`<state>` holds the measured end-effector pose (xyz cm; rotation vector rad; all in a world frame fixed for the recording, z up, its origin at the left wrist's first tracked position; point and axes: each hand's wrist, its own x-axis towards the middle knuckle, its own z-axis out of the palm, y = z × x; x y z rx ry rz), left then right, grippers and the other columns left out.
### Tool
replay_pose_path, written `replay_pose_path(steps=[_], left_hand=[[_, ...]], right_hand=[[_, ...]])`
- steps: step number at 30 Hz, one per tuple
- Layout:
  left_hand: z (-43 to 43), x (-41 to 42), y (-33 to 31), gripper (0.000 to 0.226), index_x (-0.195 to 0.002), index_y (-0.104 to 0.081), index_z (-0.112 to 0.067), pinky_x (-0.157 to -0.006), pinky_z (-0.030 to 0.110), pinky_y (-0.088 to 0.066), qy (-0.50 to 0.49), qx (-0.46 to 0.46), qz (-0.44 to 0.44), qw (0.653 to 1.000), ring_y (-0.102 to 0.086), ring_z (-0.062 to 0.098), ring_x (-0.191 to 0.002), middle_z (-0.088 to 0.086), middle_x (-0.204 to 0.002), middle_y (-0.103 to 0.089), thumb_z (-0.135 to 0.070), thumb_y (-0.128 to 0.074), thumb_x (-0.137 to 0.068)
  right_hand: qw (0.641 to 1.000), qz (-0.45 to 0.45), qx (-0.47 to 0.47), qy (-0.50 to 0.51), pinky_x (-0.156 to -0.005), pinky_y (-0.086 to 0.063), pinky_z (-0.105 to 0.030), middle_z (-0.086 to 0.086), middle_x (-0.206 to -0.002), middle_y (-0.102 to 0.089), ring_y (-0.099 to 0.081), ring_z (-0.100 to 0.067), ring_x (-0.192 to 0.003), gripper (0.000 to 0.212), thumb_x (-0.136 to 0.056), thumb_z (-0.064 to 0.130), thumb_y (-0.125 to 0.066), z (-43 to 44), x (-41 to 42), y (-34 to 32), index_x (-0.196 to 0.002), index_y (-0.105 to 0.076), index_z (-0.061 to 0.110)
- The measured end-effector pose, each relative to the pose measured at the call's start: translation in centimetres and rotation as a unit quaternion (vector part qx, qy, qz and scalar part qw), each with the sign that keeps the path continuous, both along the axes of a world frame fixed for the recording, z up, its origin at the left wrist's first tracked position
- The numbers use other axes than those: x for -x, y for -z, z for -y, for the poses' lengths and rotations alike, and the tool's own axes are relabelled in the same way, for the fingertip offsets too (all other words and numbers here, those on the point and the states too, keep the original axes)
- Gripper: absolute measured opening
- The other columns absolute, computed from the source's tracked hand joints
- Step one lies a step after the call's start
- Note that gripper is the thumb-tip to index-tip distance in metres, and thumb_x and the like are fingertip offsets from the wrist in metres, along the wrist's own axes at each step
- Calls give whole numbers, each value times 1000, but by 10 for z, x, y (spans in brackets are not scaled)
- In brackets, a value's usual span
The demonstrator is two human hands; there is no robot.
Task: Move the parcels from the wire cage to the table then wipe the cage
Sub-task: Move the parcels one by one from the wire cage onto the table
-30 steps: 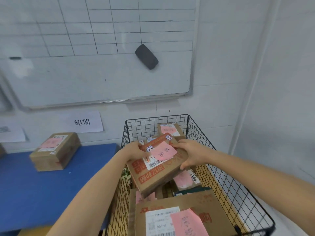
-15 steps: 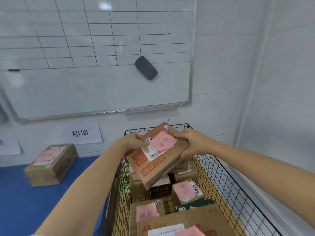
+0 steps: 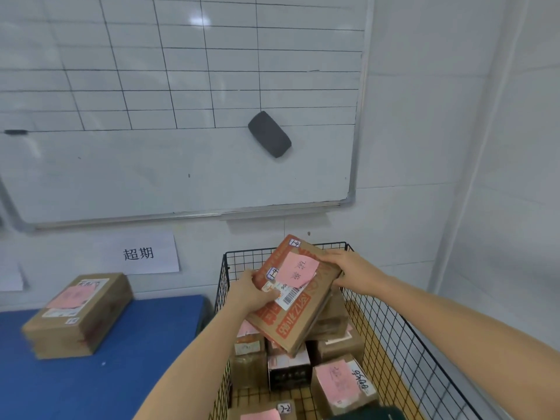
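I hold a flat cardboard parcel (image 3: 295, 310) with orange print, a pink note and a barcode label, tilted above the black wire cage (image 3: 391, 334). My left hand (image 3: 253, 294) grips its left edge, thumb on the label. My right hand (image 3: 353, 269) grips its far right edge. Several more parcels (image 3: 342, 381) with pink notes lie inside the cage below. One brown parcel (image 3: 77, 313) sits on the blue table (image 3: 127, 365) to the left of the cage.
A whiteboard (image 3: 181, 101) with a dark eraser (image 3: 269, 134) hangs on the wall behind. A paper sign (image 3: 138, 253) is stuck below it. White wall closes the right side of the cage.
Both hands have lifted the parcel up out of the cage, and it now sits higher above the rim. My view has tilted, showing more of the cage interior.
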<state>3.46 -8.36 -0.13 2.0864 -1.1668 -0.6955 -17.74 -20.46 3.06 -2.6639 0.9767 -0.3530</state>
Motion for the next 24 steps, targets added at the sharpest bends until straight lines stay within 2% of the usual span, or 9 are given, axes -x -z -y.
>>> replay_pose_path(steps=[4, 7, 8, 10, 12, 15, 17, 21, 24], left_hand=[[9, 0, 15, 55, -128, -42, -18, -62, 17, -44, -16, -2, 36, 999, -57, 8, -79, -6, -100, -58, -42, -67, -85], [12, -2, 24, 56, -127, -41, -17, -53, 15, -41, -33, -6, 39, 999, -56, 5, -71, -7, -97, -57, -47, -64, -86], [12, -2, 26, 57, -128, -40, -17, -52, 15, -41, -36, -9, 42, 998, -56, 6, -72, -6, -97, -57, -48, -63, -86], [11, 0, 29, 58, -130, -38, -16, -51, 15, -40, -43, -14, 48, 998, -56, 8, -74, -6, -97, -55, -49, -61, -88], [11, 2, 31, 59, -131, -38, -14, -51, 16, -40, -52, -14, 45, 998, -56, 9, -75, -5, -97, -56, -48, -60, -88], [11, 4, 30, 61, -132, -37, -12, -58, 19, -47, -71, -17, 41, 996, -59, 12, -79, 0, -106, -60, -48, -61, -88], [12, 5, 27, 62, -130, -36, -10, -67, 25, -51, -84, -17, 33, 996, -59, 15, -83, 4, -111, -60, -46, -63, -87], [13, 9, 15, 62, -125, -36, -7, -80, 32, -52, -100, 2, -5, 995, -60, 21, -97, 6, -113, -58, -43, -67, -85], [13, 10, 9, 58, -126, -34, -6, -81, 33, -51, -94, 9, -67, 993, -59, 22, -103, 8, -119, -58, -35, -66, -87]], right_hand=[[1000, 6, -7, 22, -111, -35, -39, 0, -142, -42, -40, -21, -133, 64, -84, 3, -64, 5, -6, 13, -142, -45, 21], [995, 37, 22, 88, -119, -21, -41, -9, -154, -25, -22, -26, -144, 58, -92, 11, -57, -4, -11, 25, -146, -39, 21], [991, 64, 46, 111, -118, -23, -38, -9, -152, -27, -24, -25, -142, 54, -93, 15, -56, -10, -12, 30, -144, -41, 20], [980, 116, 95, 130, -109, -37, -33, -4, -139, -38, -39, -17, -128, 46, -93, 26, -55, -25, -15, 42, -137, -48, 20], [980, 131, 76, 127, -95, -48, -29, 3, -129, -43, -46, -7, -111, 44, -92, 40, -53, -39, -22, 53, -132, -48, 23], [984, 126, 0, 124, -88, -54, -30, 7, -130, -40, -51, -8, -110, 59, -87, 55, -55, -53, -32, 66, -136, -36, 29], [983, 134, -20, 119, -91, -52, -28, 4, -132, -35, -46, -11, -118, 68, -85, 53, -59, -58, -36, 68, -141, -29, 28], [984, 146, 7, 103, -105, -42, -36, -1, -140, -31, -33, -19, -131, 74, -80, 49, -64, -56, -39, 57, -141, -29, 26], [987, 139, 8, 82, -108, -39, -45, -2, -144, -31, -34, -22, -132, 76, -77, 51, -63, -46, -39, 46, -141, -29, 29]])
